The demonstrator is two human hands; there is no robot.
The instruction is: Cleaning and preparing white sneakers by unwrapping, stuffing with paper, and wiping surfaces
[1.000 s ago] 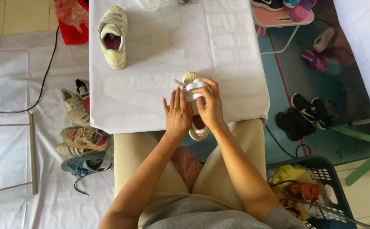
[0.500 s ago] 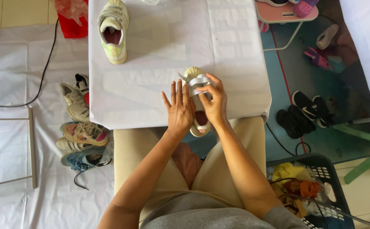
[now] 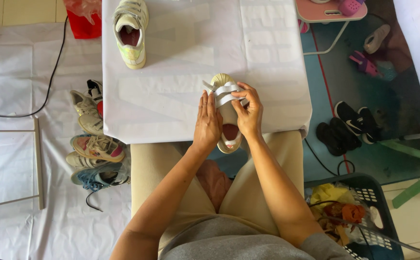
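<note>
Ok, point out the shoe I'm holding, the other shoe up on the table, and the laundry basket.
held shoe [image 3: 229, 131], head view, pink insole at the heel opening.
second shoe [image 3: 131, 36], head view, its open inside.
laundry basket [image 3: 371, 192], head view, perforated dark rim.

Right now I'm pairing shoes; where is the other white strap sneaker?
Head view: the white strap sneaker sits on the white-covered table, far left corner, apart from both hands.

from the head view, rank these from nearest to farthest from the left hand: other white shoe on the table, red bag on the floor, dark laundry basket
Measured from the left hand:
1. Other white shoe, up-left on the table.
2. Red bag, far corner, beyond the table's left edge.
3. Dark laundry basket, low right by the person's leg.
</note>
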